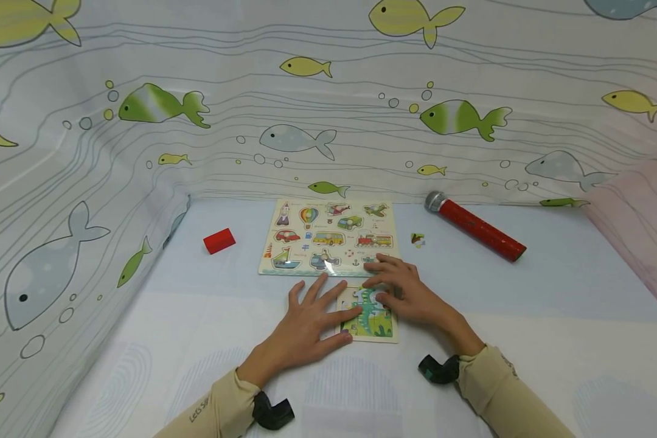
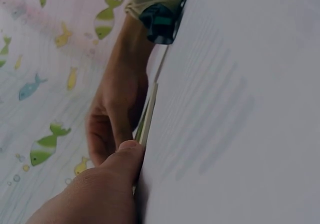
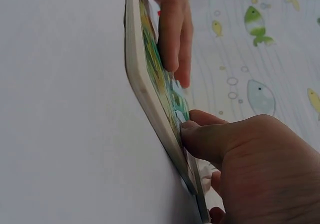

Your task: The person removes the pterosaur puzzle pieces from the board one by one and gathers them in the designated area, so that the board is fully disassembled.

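A red block [image 1: 219, 241] and microphone [image 1: 479, 229] (also red) lie apart.

Setting resembled a play area; the exact type of room could not be determined. Fish-printed sheeting [image 1: 356, 109] enclosed the back and sides of a pale tabletop [image 1: 186, 340], on which lay a vehicle puzzle board [image 1: 350, 238], a small picture puzzle [image 1: 369, 339] and a red, microphone-like object [image 1: 476, 226].

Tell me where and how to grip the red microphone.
Take the red microphone mid-handle, from above, preferably with the right hand, thumb and fingers closing across its width: it is a long, slim cylinder lying on its side, slanted, metallic head farther away.
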A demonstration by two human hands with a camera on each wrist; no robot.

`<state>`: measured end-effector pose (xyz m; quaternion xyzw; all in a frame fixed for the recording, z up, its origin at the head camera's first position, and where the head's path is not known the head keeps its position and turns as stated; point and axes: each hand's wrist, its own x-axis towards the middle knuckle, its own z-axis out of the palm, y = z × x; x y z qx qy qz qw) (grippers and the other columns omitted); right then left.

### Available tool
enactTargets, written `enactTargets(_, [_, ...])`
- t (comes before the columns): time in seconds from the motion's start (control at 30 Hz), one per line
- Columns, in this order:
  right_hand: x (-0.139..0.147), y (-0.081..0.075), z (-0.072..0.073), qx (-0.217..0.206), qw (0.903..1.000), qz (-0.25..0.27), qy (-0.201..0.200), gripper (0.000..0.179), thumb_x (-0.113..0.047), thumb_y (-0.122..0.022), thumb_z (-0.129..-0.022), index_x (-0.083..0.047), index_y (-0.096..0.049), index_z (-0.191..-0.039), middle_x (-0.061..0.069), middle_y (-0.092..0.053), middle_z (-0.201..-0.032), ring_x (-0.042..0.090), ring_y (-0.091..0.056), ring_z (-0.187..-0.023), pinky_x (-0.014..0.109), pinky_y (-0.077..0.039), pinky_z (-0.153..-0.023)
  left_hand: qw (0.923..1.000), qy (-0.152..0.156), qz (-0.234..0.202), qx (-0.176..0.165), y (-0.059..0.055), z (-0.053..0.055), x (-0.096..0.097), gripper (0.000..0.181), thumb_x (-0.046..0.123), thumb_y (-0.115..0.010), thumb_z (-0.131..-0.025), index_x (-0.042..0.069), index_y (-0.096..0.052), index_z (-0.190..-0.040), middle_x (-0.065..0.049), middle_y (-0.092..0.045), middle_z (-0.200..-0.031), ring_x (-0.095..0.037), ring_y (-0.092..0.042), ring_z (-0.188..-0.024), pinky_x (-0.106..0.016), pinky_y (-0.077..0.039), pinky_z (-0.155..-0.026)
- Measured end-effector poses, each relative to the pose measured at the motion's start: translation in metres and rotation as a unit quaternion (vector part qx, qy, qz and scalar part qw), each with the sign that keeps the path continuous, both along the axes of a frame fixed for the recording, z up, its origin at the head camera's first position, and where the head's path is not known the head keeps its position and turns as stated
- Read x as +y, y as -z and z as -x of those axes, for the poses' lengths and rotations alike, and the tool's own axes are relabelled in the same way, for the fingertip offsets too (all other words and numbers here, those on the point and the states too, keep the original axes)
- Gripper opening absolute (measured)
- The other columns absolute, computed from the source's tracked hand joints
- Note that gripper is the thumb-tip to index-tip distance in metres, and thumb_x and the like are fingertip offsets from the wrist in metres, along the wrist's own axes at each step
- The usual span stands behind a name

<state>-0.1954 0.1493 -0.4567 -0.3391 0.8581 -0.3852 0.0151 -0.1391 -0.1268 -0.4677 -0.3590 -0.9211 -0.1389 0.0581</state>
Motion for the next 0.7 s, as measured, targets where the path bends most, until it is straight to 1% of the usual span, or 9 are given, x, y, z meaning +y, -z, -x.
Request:
enactTargets(0.1, [-0.0011, 0.0010, -0.0002, 0.006, 1.0000, 0.001, 0.004, 0.028, -0.008, -0.071, -0.093, -0.019, -0.075, -0.118, 0.011, -0.056, -0.151, 0.038, -0.028, -0.153, 0.063, -0.019, -0.111, 1.0000, -0.001, 0.008, -0.006, -0.0004, -0.0008, -0.0004, 0.050, 0.061, -0.048, -0.100, 0.047, -0.049, -0.148, -0.004, -0.031, -0.168, -0.042, -0.019, -0.157, -0.071, -0.015, -0.113])
enactTargets(0.2, [-0.0024, 0.0024, -0.0002, 0.023, 0.9997, 0.001, 0.009, 0.028, -0.007, -0.072, -0.091, -0.019, -0.075, -0.116, 0.010, -0.061, -0.144, 0.038, -0.033, -0.147, 0.063, -0.019, -0.108, 0.9999, -0.001, 0.012, -0.009, -0.0007, -0.0012, -0.0004, 0.050, 0.062, -0.047, -0.101, 0.048, -0.047, -0.149, -0.004, -0.030, -0.168, -0.042, -0.019, -0.157, -0.071, -0.015, -0.113])
enactTargets(0.27, [-0.0035, 0.0019, -0.0004, 0.035, 0.9993, 0.000, 0.013, 0.028, -0.007, -0.073, -0.090, -0.020, -0.076, -0.115, 0.006, -0.065, -0.136, 0.035, -0.038, -0.140, 0.061, -0.019, -0.105, 0.9999, -0.001, 0.013, -0.008, -0.0010, -0.0013, -0.0004, 0.050, 0.061, -0.047, -0.101, 0.048, -0.047, -0.149, -0.005, -0.031, -0.168, -0.042, -0.021, -0.156, -0.071, -0.016, -0.113])
enactTargets(0.37, [-0.0046, 0.0014, -0.0007, 0.047, 0.9986, -0.004, 0.024, 0.027, -0.008, -0.073, -0.089, -0.021, -0.077, -0.113, 0.000, -0.069, -0.124, 0.028, -0.043, -0.125, 0.054, -0.020, -0.098, 0.9999, 0.001, 0.011, -0.009, -0.0014, -0.0014, -0.0003, 0.049, 0.061, -0.047, -0.101, 0.048, -0.048, -0.149, -0.005, -0.031, -0.168, -0.043, -0.022, -0.156, -0.071, -0.016, -0.112])
enactTargets(0.43, [-0.0053, 0.0007, -0.0013, 0.046, 0.9985, -0.005, 0.031, 0.027, -0.009, -0.072, -0.089, -0.023, -0.077, -0.112, -0.004, -0.070, -0.120, 0.022, -0.043, -0.117, 0.050, -0.021, -0.094, 0.9999, 0.001, 0.010, -0.010, -0.0015, -0.0012, 0.0000, 0.049, 0.060, -0.048, -0.101, 0.048, -0.048, -0.149, -0.005, -0.031, -0.168, -0.043, -0.022, -0.156, -0.071, -0.017, -0.112])
enactTargets(0.53, [-0.0061, 0.0000, -0.0029, 0.041, 0.9984, 0.002, 0.039, 0.027, -0.009, -0.072, -0.088, -0.023, -0.077, -0.111, -0.007, -0.071, -0.114, 0.017, -0.041, -0.107, 0.045, -0.020, -0.091, 0.9999, -0.001, 0.010, -0.012, -0.0020, -0.0013, 0.0004, 0.049, 0.060, -0.048, -0.101, 0.048, -0.048, -0.148, -0.005, -0.032, -0.168, -0.043, -0.023, -0.155, -0.071, -0.017, -0.112])
enactTargets(0.7, [-0.0079, -0.0007, -0.0057, 0.027, 0.9985, 0.021, 0.042, 0.024, -0.008, -0.072, -0.090, -0.022, -0.076, -0.109, -0.008, -0.068, -0.098, 0.015, -0.042, -0.093, 0.043, -0.019, -0.086, 0.9998, -0.004, 0.010, -0.017, -0.0027, -0.0017, 0.0007, 0.049, 0.061, -0.049, -0.100, 0.047, -0.049, -0.148, -0.004, -0.032, -0.168, -0.042, -0.023, -0.155, -0.071, -0.018, -0.112])
